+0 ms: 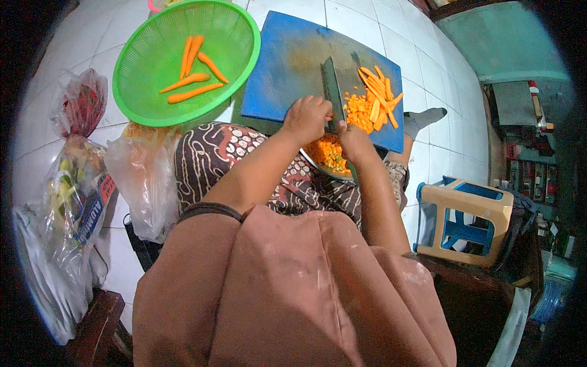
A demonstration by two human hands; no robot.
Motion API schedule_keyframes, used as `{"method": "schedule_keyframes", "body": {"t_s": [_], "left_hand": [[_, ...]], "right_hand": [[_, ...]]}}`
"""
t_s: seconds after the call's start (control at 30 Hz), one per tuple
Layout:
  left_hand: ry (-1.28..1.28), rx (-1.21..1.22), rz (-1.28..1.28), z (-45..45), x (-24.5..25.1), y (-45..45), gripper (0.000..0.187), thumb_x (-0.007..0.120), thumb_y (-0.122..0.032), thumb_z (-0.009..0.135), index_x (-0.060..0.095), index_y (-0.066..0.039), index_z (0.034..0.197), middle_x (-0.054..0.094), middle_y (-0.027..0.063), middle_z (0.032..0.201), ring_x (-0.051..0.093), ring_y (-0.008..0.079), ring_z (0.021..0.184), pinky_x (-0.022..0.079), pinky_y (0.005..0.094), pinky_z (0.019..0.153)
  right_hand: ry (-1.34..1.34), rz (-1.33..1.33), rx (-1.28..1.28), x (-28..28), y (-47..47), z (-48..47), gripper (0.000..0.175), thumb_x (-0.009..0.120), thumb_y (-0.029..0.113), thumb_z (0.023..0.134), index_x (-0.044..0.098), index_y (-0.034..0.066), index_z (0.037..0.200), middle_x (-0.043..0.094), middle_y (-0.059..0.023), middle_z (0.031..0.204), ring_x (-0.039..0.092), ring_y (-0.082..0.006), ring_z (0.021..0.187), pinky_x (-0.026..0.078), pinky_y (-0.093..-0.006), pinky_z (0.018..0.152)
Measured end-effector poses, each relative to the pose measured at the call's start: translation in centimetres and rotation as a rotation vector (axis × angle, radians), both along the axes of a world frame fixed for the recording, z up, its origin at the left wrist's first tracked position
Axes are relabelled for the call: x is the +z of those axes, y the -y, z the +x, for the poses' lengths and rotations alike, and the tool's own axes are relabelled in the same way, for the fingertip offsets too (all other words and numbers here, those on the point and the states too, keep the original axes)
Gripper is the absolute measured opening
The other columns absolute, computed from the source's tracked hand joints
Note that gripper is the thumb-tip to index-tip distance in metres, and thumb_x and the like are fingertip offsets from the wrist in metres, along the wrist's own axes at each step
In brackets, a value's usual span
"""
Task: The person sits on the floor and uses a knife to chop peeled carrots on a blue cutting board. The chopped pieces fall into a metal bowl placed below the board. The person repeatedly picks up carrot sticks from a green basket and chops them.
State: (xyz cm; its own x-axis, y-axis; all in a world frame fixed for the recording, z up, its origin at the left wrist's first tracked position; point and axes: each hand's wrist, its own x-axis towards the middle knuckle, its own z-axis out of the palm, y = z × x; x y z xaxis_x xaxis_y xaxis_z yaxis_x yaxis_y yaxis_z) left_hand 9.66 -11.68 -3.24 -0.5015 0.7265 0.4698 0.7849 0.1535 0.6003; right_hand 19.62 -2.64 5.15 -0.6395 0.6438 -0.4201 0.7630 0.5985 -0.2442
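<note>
My right hand (357, 143) grips the handle of a broad-bladed kitchen knife (334, 89), whose blade lies over a blue cutting board (275, 69) and points away from me. Just left of the blade, my left hand (309, 118) is curled at the board's near edge; whether its fingers pinch anything is hidden. Right of the knife lie diced carrot pieces (360, 110) and, beyond them, a heap of carrot sticks (378, 91). Under my wrists, by the near edge, a bowl (328, 158) holds diced carrot with some green bits.
At the board's left, a green plastic colander (124, 87) holds several peeled carrots (195, 92). Plastic bags of vegetables (69, 183) and another clear bag (144, 183) lie left of my lap. A plastic stool (467, 220) lies on its side at right, on white floor tiles.
</note>
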Motion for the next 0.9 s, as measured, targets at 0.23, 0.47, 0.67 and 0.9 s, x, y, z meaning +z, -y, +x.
{"method": "schedule_keyframes", "body": {"t_s": [0.23,0.47,0.67,0.9], "left_hand": [[0.042,-0.009,0.062,0.0,-0.6,-0.2,0.013,0.06,-0.005,0.072,0.053,-0.008,0.083,0.056,0.0104,0.082,0.055,0.0336,0.083,0.045,0.0456,0.07],[0.063,-0.011,0.085,-0.6,-0.7,0.2,0.014,0.061,-0.004,0.071,0.054,-0.008,0.082,0.056,0.0115,0.079,0.055,0.034,0.083,0.046,0.0451,0.07],[0.089,-0.041,0.078,-0.5,-0.5,0.2,0.012,0.061,-0.003,0.071,0.054,-0.007,0.08,0.055,0.0126,0.083,0.055,0.0345,0.084,0.046,0.0452,0.07],[0.071,-0.029,0.052,-0.7,-0.7,0.1,0.016,0.06,0.001,0.068,0.053,-0.007,0.081,0.055,0.0117,0.084,0.055,0.0331,0.086,0.046,0.0437,0.072]], "right_hand": [[0.02,-0.026,0.006,0.2,-0.1,0.1,0.058,0.029,0.04,0.096,0.061,-0.0083,0.093,0.06,-0.0327,0.091,0.059,-0.0446,0.093,0.045,-0.0501,0.082],[0.047,-0.114,0.003,1.3,-0.4,-0.6,0.059,0.032,0.042,0.095,0.063,-0.0073,0.089,0.061,-0.0309,0.086,0.059,-0.0457,0.089,0.045,-0.0506,0.08],[-0.037,-0.126,0.049,-0.5,-1.6,-0.4,0.058,0.031,0.042,0.096,0.062,-0.0074,0.091,0.06,-0.0323,0.092,0.058,-0.047,0.092,0.044,-0.0512,0.081],[0.027,-0.068,0.079,0.1,-0.5,-1.7,0.057,0.031,0.04,0.096,0.062,-0.0079,0.092,0.059,-0.0333,0.094,0.057,-0.0476,0.093,0.044,-0.0512,0.082]]}}
